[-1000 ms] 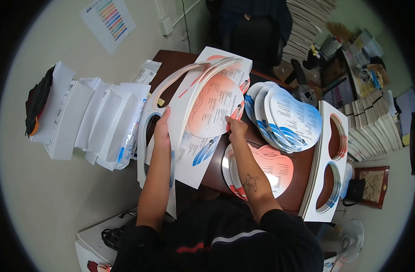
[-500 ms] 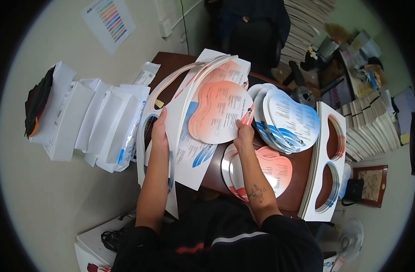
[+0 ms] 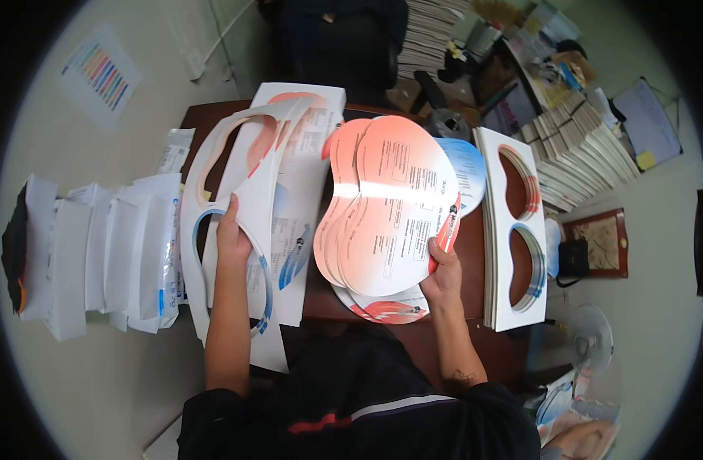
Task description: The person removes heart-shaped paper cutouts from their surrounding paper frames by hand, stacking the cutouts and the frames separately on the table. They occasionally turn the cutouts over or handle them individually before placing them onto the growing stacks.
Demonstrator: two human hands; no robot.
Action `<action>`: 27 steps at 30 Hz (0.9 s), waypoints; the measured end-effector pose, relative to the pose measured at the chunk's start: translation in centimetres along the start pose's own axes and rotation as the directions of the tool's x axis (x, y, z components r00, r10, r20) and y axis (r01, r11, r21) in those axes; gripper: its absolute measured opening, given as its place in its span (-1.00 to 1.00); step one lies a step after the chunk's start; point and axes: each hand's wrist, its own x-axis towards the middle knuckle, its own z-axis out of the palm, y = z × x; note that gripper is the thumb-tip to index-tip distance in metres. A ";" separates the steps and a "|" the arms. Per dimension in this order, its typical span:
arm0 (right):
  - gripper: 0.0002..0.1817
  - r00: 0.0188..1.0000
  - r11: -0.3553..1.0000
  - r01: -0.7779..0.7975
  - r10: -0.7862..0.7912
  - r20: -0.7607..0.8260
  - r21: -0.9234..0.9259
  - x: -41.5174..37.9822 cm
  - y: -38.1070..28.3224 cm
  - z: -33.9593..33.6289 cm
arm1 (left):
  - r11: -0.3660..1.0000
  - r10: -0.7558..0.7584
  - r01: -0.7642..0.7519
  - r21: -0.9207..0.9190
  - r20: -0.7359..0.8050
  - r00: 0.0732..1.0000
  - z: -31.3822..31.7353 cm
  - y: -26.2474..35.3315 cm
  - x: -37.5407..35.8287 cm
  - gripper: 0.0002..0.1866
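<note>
My right hand [image 3: 443,270] grips a fanned stack of red-and-white printed cards [image 3: 397,222], cut in a rounded, waisted shape, by its right edge. The thumb lies on top. My left hand [image 3: 233,239] is closed on white cut-out sheets [image 3: 192,268], the waste frames with two joined round openings; its fingers are hidden underneath. Beneath these frames lie uncut printed sheets [image 3: 294,253] with red and blue designs. Below the held stack, another red-printed pile [image 3: 401,308] rests on the desk. A blue-printed card pile [image 3: 468,172] is partly covered behind it.
A stack of cut-out white frames [image 3: 492,268] stands on the right of the brown desk [image 3: 328,303]. White paper packets [image 3: 113,253] are at the left by the wall. A dark chair [image 3: 336,46] is beyond the desk. A fan [image 3: 589,337] stands lower right.
My right hand has carried the red card stack rightward and towards me, off the printed sheets. My left hand has drawn the cut-out frames left and lower. The head view has shifted too.
</note>
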 end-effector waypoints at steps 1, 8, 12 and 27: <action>-0.56 1.000 0.999 0.017 -0.016 -0.024 0.030 -0.4 -0.5 -0.4 | 1.000 -0.028 0.028 0.004 -0.010 1.000 0.2 -0.5 0.3 -0.41; -0.57 0.996 0.989 0.044 -0.031 -0.088 0.145 -1.4 -1.5 -0.5 | 0.984 -0.132 0.147 0.100 -0.138 0.981 -0.9 -2.6 2.0 -0.50; -0.56 0.995 0.987 0.033 -0.018 -0.098 0.159 -1.6 -2.0 -0.7 | 0.953 -0.159 0.203 0.227 -0.199 0.967 -0.4 -3.1 1.5 -0.53; -0.54 0.977 0.996 -0.066 0.053 0.206 0.057 -1.4 -3.1 1.0 | 0.904 -0.145 -0.011 0.428 0.331 0.932 13.2 -2.9 -10.6 -0.41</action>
